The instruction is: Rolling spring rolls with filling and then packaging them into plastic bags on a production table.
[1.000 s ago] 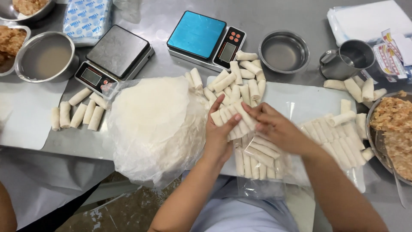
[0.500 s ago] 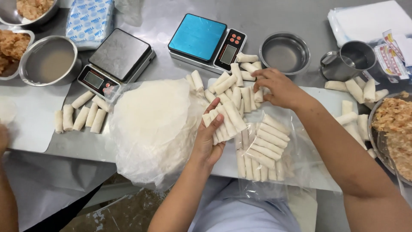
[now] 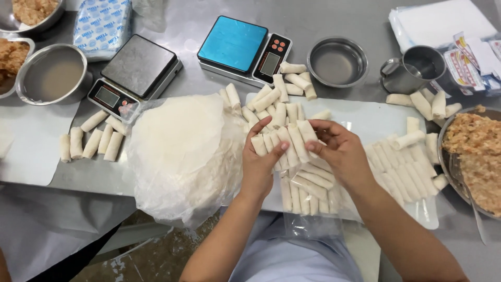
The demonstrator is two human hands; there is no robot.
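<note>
filling bowl [image 3: 472, 156] cut by right edge, bagged rolls [image 3: 308, 183] (partly behind hands [image 3: 300, 156])

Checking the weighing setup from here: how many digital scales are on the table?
2. A grey-topped scale sits left of centre, behind the stack of wrappers; a blue-topped scale sits at top centre. None appears hidden.

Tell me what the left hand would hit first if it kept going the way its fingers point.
The left hand points up and away, so past the rolls it holds, it likely meets the loose rolls first, then the blue scale. Depth is unclear.
</note>
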